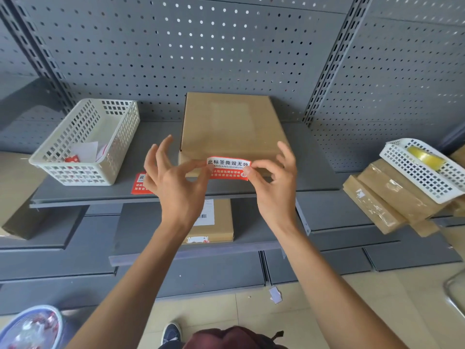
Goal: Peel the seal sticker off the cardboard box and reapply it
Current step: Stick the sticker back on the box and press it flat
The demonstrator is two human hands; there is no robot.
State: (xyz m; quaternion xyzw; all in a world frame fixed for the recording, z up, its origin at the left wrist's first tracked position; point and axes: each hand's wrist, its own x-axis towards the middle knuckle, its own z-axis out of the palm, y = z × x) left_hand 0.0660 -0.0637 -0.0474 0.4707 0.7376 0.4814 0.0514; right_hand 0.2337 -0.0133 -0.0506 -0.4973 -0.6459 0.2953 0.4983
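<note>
Item: seal sticker, red and white with printed characters, stretched flat between our two hands at the near edge of the cardboard box. Whether it touches the box front or hangs just off it, we cannot tell.

Item: cardboard box, flat and closed, lying on the grey shelf at centre, its near edge toward us.

Item: left hand. Thumb and forefinger pinch the sticker's left end; the other fingers fan open and hold nothing.

Item: right hand. Thumb and forefinger pinch the right end; the remaining fingers are lifted clear.

Item: white basket, at 10 o'clock from the box, holding paper scraps.

Item: second red sticker, on the shelf at 8 o'clock, partly behind the left hand.

Item: second white basket, at 3 o'clock, atop taped parcels, well apart from the box.

Step in hand, as we judge it: reapplying, with the sticker lined up over the box's near seam.

Next move calls for: keeping the strip taut and level, laying it across the edge, then pressing it down from one end to avoid wrinkles.
</note>
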